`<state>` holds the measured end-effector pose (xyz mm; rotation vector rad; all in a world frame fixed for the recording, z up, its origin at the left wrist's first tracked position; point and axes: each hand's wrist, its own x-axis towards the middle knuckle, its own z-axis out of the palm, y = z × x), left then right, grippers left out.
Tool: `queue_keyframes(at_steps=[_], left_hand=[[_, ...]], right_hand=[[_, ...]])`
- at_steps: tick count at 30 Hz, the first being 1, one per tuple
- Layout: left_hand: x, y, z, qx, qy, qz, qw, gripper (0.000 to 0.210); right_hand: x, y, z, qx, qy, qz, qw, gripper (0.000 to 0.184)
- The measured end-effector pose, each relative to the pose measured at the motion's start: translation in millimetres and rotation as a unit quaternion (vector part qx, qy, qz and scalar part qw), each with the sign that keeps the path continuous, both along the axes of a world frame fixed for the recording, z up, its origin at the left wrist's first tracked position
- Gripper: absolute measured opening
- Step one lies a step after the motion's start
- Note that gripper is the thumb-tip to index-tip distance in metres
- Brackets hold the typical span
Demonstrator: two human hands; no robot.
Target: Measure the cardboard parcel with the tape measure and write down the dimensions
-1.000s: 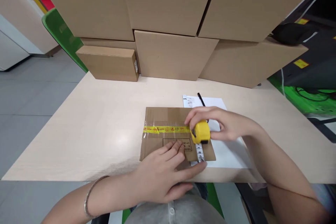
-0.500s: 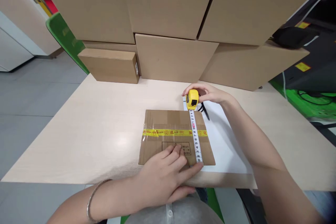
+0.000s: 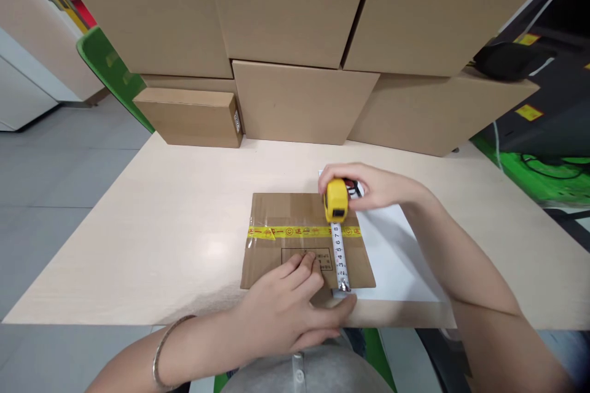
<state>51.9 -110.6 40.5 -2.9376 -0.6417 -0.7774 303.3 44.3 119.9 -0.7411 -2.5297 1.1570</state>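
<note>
My right hand (image 3: 357,187) grips a yellow tape measure (image 3: 337,199) above the far right part of a flat cardboard box (image 3: 271,264). The short pulled-out blade (image 3: 340,252) runs over the box toward me, its metal tip near the box's front edge. My left hand (image 3: 295,304) rests on the front of the box, fingers stretched out over a printed frame. Its index fingertip lies just below the blade tip, slightly apart from it. Yellow printed packing tape (image 3: 290,232) crosses the box. Beneath the box's right side lies a white sheet of paper (image 3: 396,258).
Large cardboard boxes (image 3: 304,104) are stacked along the table's back edge. A smaller closed box (image 3: 188,120) stands at the back left. A dark pen-like item shows partly behind my right hand. Dark equipment (image 3: 553,104) stands beyond the right edge.
My right hand has moved the tape measure case toward me, and the blade between case and tip is shorter. My left index finger has come off the blade tip.
</note>
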Motion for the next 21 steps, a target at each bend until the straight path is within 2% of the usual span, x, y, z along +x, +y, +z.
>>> queue_keyframes(at_steps=[2,4,6,8,9,11,13,15,16,19,21], left_hand=[[-0.9,-0.8,-0.1,0.006,-0.033,-0.004,0.999,0.027],[-4.0,-3.0,3.0,-0.019,-0.072,-0.003,0.997,0.02],[-11.5,-5.6,9.4,-0.085,-0.124,-0.011,0.989,0.023],[-25.0,-5.4,16.5,-0.164,-0.196,0.004,0.967,0.033],[-33.8,-3.0,18.9,-0.197,-0.239,0.04,0.95,0.04],[-53.2,7.6,19.2,-0.242,-0.322,0.171,0.899,0.046],[-70.7,24.7,11.7,-0.32,-0.361,0.283,0.829,0.045],[-81.7,43.2,-2.5,-0.436,-0.341,0.327,0.766,0.051],[-84.1,51.1,-10.7,-0.478,-0.325,0.331,0.746,0.054],[-81.2,64.5,-31.1,-0.555,-0.299,0.298,0.717,0.063],[-76.4,65.9,-35.0,-0.568,-0.301,0.256,0.722,0.066]], right_hand=[[-6.0,-30.6,3.5,0.009,-0.025,0.026,0.999,0.037],[-7.8,-61.3,3.9,0.019,-0.034,0.034,0.999,0.034],[-2.0,-86.5,1.4,0.02,-0.036,0.023,0.999,0.032],[12.3,-101.8,-3.5,0.002,-0.021,-0.001,1.0,0.04],[22.0,-105.2,-6.8,-0.016,-0.001,-0.019,1.0,0.045],[43.4,-104.7,-15.4,-0.079,0.058,-0.081,0.992,0.048],[61.6,-98.3,-26.7,-0.146,0.105,-0.193,0.965,0.036],[71.8,-91.3,-40.4,-0.199,0.106,-0.307,0.925,0.025],[73.7,-89.0,-47.5,-0.223,0.097,-0.342,0.908,0.025],[70.7,-89.9,-64.2,-0.295,0.102,-0.356,0.881,0.034],[67.3,-96.6,-66.6,-0.314,0.132,-0.36,0.869,0.035]])
